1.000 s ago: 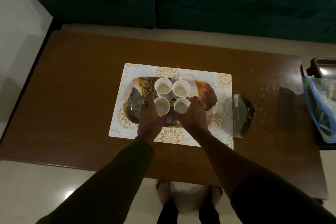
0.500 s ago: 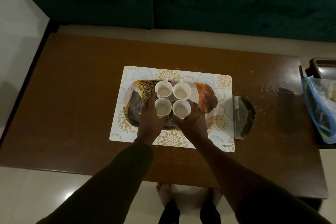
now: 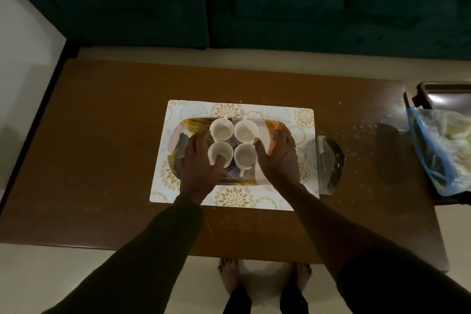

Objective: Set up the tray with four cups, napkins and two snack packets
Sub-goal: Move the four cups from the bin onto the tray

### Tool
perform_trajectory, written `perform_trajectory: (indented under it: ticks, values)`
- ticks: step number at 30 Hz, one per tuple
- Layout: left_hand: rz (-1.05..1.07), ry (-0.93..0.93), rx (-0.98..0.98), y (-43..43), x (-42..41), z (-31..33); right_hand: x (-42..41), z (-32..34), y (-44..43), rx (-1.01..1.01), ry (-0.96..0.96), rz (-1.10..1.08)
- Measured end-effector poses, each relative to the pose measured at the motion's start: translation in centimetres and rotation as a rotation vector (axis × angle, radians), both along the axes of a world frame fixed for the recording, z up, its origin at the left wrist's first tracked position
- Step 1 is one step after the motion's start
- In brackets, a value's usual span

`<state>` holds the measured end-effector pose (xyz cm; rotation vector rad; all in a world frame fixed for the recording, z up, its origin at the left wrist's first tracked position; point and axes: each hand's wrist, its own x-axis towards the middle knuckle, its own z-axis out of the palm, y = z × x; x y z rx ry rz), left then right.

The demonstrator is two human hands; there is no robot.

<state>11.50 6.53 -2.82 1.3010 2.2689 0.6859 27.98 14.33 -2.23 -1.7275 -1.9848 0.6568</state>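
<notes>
A gold-patterned tray (image 3: 274, 125) lies on a floral placemat (image 3: 234, 196) in the middle of the brown table. Several white cups stand on it in a two-by-two block: far-left cup (image 3: 221, 130), far-right cup (image 3: 246, 131), near-left cup (image 3: 219, 151), near-right cup (image 3: 245, 155). My left hand (image 3: 198, 166) grips the near-left cup, thumb inside its rim and fingers along its left side. My right hand (image 3: 280, 158) hovers open over the tray's right part, just right of the near-right cup and apart from it. A shiny snack packet (image 3: 330, 163) lies right of the placemat.
A blue-edged plastic bag (image 3: 443, 153) with contents sits at the table's right end, beside a dark glossy tray (image 3: 443, 94). A dark flat object (image 3: 387, 150) lies left of the bag. A dark green sofa (image 3: 254, 2) stands behind the table. My bare feet are below the table's near edge.
My right hand has let go of the near-right cup and moved right, fingers spread. My left hand stays on the near-left cup. The cups keep their block.
</notes>
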Motion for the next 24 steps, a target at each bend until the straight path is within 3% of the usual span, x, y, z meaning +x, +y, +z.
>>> perform_trajectory:
  ticks: [6,11,19,24]
  values:
    - [-0.031,0.090,0.136,2.0,2.1,1.3,2.4,1.9,1.4,-0.049,-0.051,0.055]
    - [-0.110,0.054,0.217,3.9,5.6,2.5,5.7,4.3,1.5,0.098,-0.046,0.090]
    - [-0.243,-0.043,0.283,10.6,16.2,7.1,17.6,10.2,6.2,0.084,-0.029,-0.104]
    - [-0.325,-0.158,0.253,14.9,25.0,9.6,27.3,10.4,8.1,-0.008,-0.021,-0.262]
